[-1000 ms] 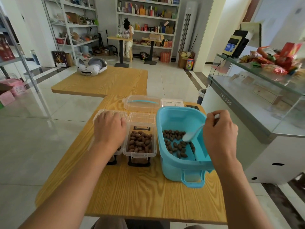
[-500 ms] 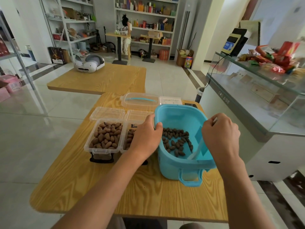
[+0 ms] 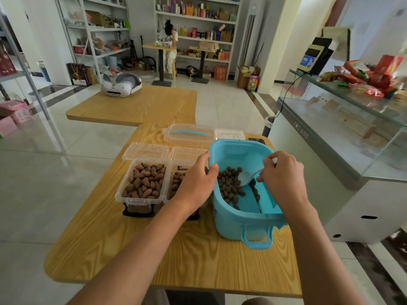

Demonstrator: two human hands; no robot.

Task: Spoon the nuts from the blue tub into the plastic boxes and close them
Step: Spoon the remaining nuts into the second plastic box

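Both my forearms stretch forward, bare. My left hand (image 3: 196, 183) lies palm down, thumb hooked to the right, fingers curled in a grip. My right hand (image 3: 284, 177) is knuckles up, fingers pinched closed, wrist bent slightly downward.

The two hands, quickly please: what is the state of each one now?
Left hand: closed on the rim of the blue tub.
Right hand: closed on the spoon, inside the tub.

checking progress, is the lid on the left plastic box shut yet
No, the left plastic box is open, its clear lid folded back behind it and the nuts uncovered.
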